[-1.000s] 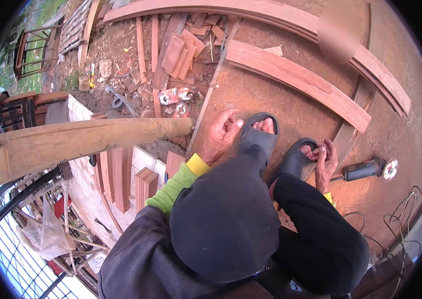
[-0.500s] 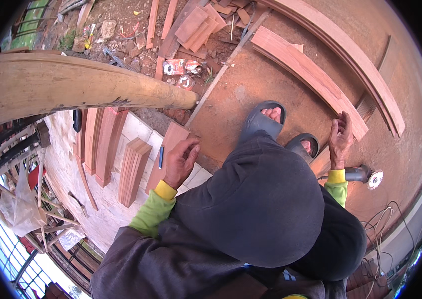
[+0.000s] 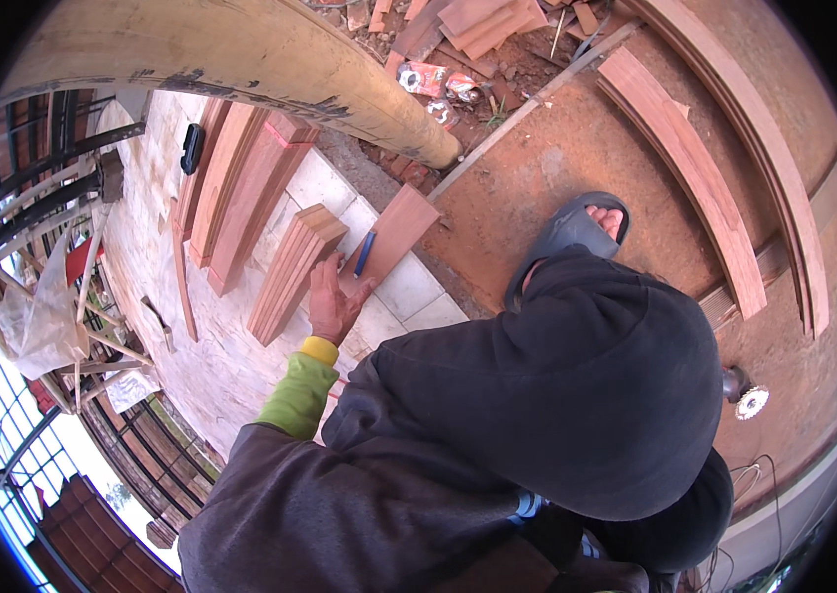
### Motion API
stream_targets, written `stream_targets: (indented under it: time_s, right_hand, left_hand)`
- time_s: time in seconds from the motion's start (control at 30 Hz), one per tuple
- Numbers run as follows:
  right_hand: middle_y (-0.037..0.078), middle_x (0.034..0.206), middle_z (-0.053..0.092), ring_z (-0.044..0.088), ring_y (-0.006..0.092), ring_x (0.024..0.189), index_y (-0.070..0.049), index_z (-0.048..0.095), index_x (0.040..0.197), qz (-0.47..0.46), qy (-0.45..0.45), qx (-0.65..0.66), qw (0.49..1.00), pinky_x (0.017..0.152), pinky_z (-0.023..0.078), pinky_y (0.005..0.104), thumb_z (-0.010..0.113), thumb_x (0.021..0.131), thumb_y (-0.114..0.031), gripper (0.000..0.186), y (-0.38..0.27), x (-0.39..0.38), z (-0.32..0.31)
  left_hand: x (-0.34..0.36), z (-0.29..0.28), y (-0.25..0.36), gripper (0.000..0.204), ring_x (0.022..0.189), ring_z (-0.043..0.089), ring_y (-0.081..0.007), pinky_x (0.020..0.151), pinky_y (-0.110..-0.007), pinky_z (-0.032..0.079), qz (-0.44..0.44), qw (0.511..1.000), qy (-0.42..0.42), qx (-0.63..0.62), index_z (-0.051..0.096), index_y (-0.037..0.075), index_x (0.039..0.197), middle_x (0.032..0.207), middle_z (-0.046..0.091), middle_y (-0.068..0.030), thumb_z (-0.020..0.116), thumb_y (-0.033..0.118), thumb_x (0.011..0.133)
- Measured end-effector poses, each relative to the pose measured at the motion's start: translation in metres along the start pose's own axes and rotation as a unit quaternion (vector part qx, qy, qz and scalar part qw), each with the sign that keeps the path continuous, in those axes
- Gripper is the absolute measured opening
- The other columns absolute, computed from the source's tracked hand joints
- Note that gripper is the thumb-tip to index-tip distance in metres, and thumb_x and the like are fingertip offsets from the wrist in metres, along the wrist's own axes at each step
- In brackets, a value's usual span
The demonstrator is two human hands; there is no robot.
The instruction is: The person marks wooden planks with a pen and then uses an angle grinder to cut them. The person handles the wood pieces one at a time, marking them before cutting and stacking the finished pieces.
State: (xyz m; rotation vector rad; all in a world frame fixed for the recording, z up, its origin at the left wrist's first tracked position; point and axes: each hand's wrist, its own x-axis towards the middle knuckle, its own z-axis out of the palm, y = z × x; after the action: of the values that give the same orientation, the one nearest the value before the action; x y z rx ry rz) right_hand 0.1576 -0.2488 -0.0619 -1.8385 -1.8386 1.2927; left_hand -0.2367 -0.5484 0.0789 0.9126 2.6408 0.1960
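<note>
My left hand (image 3: 336, 301), in a lime sleeve with a yellow cuff, is open, its fingers apart beside a stack of wooden pieces (image 3: 292, 272) and a reddish board (image 3: 405, 222) on white tiles (image 3: 404, 296). A blue pen-like object (image 3: 365, 254) lies on that board, just past my fingertips; whether they touch the board is unclear. Longer curved pieces (image 3: 246, 198) stand to the left, near a black object (image 3: 191, 148). My right hand is hidden behind my dark clothing.
A bamboo post (image 3: 379, 94) crosses the top left. Curved planks (image 3: 680, 188) lie on the rusty floor to the right, with an angle grinder (image 3: 752, 401) and cables (image 3: 769, 489) lower right. Offcuts (image 3: 483, 25) and crumpled packets (image 3: 420, 81) lie at the top; my sandal (image 3: 577, 232) is centre right.
My view has swung left. My left hand has moved from beside my feet to the wood on the tiles. My right hand, seen earlier by the planks, has gone out of view.
</note>
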Motion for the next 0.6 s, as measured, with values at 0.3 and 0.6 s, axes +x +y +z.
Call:
stream_targets:
  time_s: [0.3, 0.6]
  right_hand:
    - [0.014, 0.108, 0.065, 0.063, 0.0177, 0.091, -0.001, 0.054, 0.128, 0.002, 0.052, -0.009, 0.999, 0.081, 0.051, 0.0308, 0.06, 0.093, -0.011, 0.037, -0.018, 0.003, -0.004]
    - [0.015, 0.101, 0.067, 0.063, 0.0195, 0.088, 0.001, 0.058, 0.121, -0.051, 0.035, -0.005, 0.998, 0.079, 0.051, 0.0318, 0.056, 0.096, -0.012, 0.028, -0.02, 0.005, -0.007]
  left_hand:
    - [0.017, 0.018, 0.027, 0.077, 0.111, 0.049, -0.0379, 0.094, -0.046, 0.041, 0.085, 0.993, 0.003, 0.083, 0.043, -0.002, 0.132, 0.123, 0.05, -0.0207, 0.072, 0.047, 0.08]
    - [0.02, 0.043, 0.012, 0.08, 0.107, 0.047, -0.0391, 0.092, -0.047, 0.041, 0.159, 0.97, 0.044, 0.176, 0.035, -0.008, 0.138, 0.119, 0.047, -0.023, 0.068, 0.043, 0.084]
